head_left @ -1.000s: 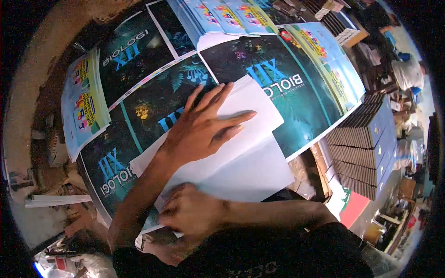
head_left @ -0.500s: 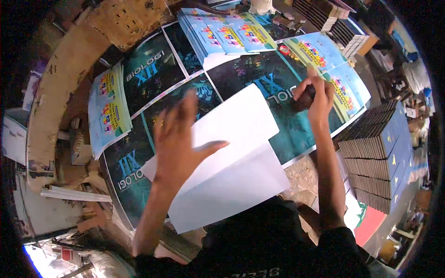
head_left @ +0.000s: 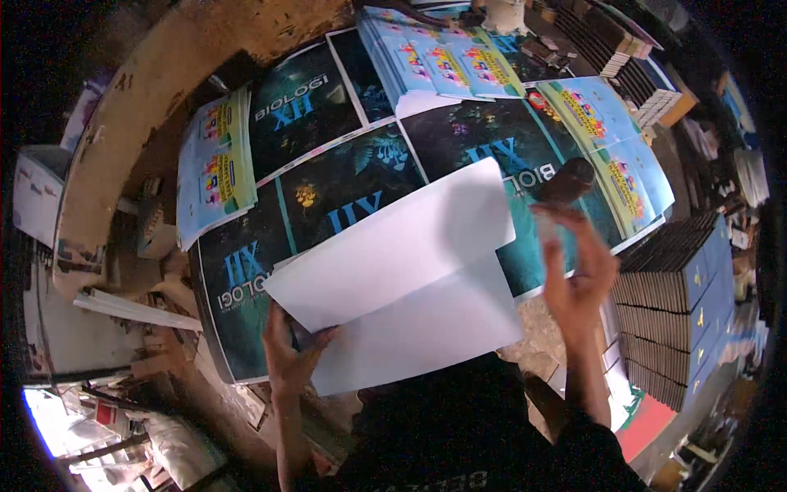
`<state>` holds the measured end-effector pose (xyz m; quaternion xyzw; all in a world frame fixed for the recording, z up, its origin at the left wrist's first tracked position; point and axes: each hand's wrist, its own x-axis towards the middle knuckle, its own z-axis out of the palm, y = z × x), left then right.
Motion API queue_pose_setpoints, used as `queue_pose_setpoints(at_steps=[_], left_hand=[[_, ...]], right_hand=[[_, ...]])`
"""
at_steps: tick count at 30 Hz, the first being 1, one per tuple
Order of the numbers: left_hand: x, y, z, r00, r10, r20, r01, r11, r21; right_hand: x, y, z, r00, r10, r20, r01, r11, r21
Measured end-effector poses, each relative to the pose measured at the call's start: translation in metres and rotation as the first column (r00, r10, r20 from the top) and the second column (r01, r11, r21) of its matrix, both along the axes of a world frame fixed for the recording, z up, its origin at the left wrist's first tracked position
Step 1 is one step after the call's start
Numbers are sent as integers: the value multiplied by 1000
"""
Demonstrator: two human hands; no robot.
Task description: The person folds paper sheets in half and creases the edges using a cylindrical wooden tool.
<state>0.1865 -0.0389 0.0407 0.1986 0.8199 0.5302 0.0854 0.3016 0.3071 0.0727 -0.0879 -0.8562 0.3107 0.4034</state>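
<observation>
A large white folded sheet (head_left: 393,246) lies at a slant before me, its upper flap over a lower layer that reaches toward my body. My left hand (head_left: 293,357) grips its left end, thumb on the paper and fingers at the outer edge. To the right of the sheet hovers my right hand (head_left: 580,283), fingers bent and apart, a little blurred, with nothing visible in them. Just beyond its fingertips is a dark brown, rounded oblong object (head_left: 567,180) on the dark printed cover sheets (head_left: 328,184); whether the fingertips touch it I cannot tell.
Light blue printed covers lie in a left stack (head_left: 215,172), a far stack (head_left: 443,66) and a right stack (head_left: 611,148). Bound books with blue covers (head_left: 676,307) are piled at the right. A curved wooden surface (head_left: 123,131) runs along the left.
My left hand has moved from above the sheet to its lower left end and taken hold there. My right hand has drawn nearer to me, away from the dark oblong object.
</observation>
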Motion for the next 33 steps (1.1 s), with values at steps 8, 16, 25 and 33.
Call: queue_pose_setpoints(at_steps=[8, 16, 25, 33], left_hand=[[8, -14, -23, 983, 25, -181, -71, 965, -253], [19, -19, -19, 965, 111, -238, -185, 931, -315], [8, -37, 62, 998, 39, -47, -28, 975, 219], [26, -62, 10, 977, 138, 159, -205, 803, 559]], right_hand=[[-17, -15, -51, 976, 174, 130, -127, 942, -310], [-10, 9, -33, 948, 252, 194, -155, 897, -413], [14, -4, 47, 898, 434, -72, -410, 764, -499], [-1, -9, 55, 849, 527, -24, -420, 649, -634]])
